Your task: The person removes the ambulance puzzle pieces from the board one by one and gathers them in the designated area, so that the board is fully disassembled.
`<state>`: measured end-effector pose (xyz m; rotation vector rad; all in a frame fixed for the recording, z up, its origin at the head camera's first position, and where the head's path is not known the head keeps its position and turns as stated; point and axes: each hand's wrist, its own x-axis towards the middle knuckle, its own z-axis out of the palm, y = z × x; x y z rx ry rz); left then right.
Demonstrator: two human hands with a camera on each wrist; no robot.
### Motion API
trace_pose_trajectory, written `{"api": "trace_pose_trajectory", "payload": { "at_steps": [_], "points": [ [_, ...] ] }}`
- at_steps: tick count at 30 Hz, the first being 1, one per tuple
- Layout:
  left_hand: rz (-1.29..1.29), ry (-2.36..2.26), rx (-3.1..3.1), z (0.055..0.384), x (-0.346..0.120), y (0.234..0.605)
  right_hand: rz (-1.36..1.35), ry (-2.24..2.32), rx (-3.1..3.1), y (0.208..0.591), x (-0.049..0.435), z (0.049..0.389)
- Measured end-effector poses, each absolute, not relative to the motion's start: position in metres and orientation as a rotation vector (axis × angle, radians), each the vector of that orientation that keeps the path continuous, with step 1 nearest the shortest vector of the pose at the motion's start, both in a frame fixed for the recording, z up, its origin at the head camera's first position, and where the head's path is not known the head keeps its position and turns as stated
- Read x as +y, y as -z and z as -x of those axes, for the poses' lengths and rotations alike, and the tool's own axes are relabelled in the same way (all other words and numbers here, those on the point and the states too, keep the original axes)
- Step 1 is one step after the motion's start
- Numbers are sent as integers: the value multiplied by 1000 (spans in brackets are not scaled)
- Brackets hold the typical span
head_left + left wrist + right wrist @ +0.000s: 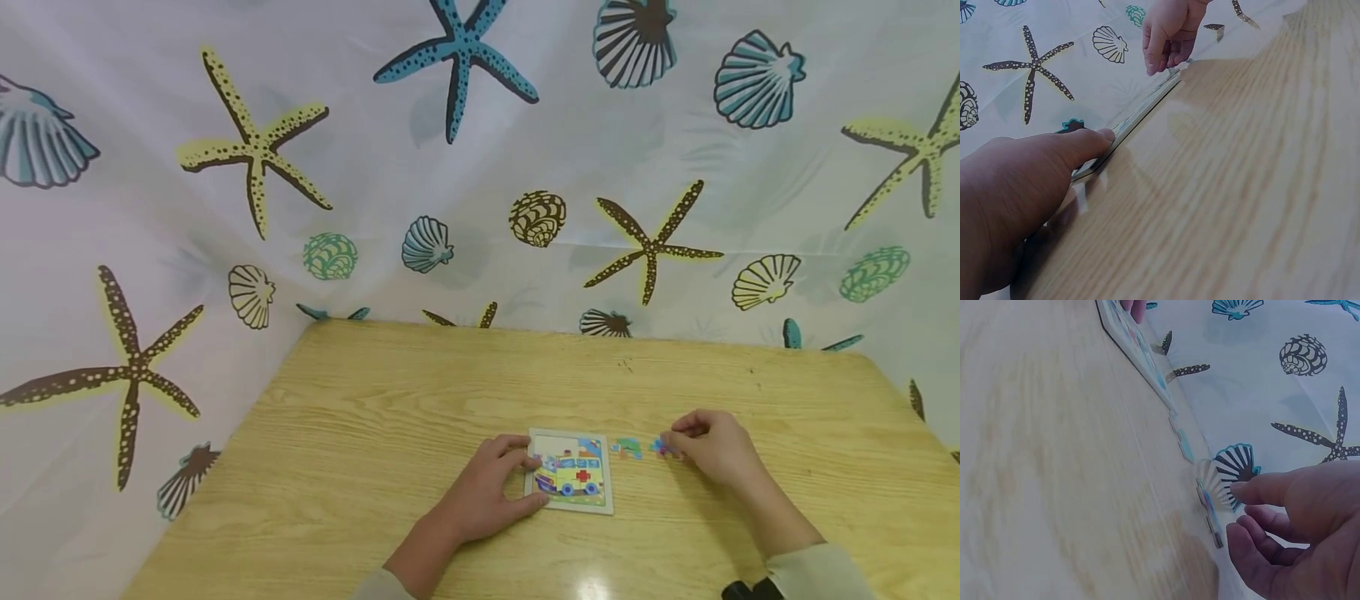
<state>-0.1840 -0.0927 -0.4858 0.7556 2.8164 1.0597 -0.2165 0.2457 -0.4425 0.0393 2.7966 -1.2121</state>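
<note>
A framed jigsaw puzzle (608,475) lies on the table, showing a yellow ambulance with a red cross; bare backing shows at its upper left. My left hand (491,487) rests on its left side, fingertips on the upper part and thumb near the lower left corner. In the left wrist view the thumb (1094,145) lies over the frame's edge. Right of the frame are a green puzzle piece (627,448) and a blue and purple puzzle piece (660,446). My right hand (716,450) is at the blue one, with thumb and fingers apart beside it in the right wrist view.
The pieces and frame lie on a wood-grain table (375,400). A white curtain (480,183) printed with starfish and shells hangs behind the table and along its sides. A dark object (752,590) shows by the right sleeve at the bottom edge.
</note>
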Motion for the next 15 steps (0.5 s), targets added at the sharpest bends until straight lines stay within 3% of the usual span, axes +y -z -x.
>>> {"api": "trace_pose_trajectory", "payload": {
  "at_steps": [15],
  "points": [
    [-765, -1054, 2828, 183, -92, 484, 262, 1459, 2406, 440, 187, 214]
  ]
}}
